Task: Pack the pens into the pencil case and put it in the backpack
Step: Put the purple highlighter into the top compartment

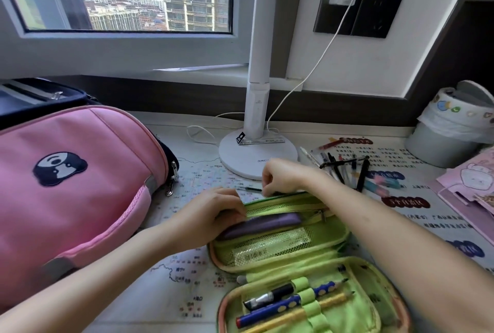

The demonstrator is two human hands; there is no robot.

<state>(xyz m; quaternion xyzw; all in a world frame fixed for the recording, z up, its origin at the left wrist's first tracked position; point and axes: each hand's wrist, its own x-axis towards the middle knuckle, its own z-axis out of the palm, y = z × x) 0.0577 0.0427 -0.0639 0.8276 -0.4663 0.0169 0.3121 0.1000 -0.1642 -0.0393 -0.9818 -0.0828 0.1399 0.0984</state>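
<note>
A green pencil case (331, 252) lies open on the desk in front of me, with a purple item (263, 225) in its mesh pocket and several pens under its elastic loops (291, 303). My left hand (213, 215) rests on the case's upper left edge, fingers curled over the purple item's end. My right hand (283, 176) hovers at the case's far edge, fingers curled; a thin green pen (250, 188) lies on the desk by its fingertips, and contact cannot be made out. Several loose pens (347, 169) lie to the right. The pink backpack (69, 183) lies at the left.
A white lamp base (240, 156) stands behind the case, with a white cable running to a wall socket. A grey bin (451, 132) with a white liner stands at the far right. Pink paper items (473, 188) lie at the right edge. A printed mat covers the desk.
</note>
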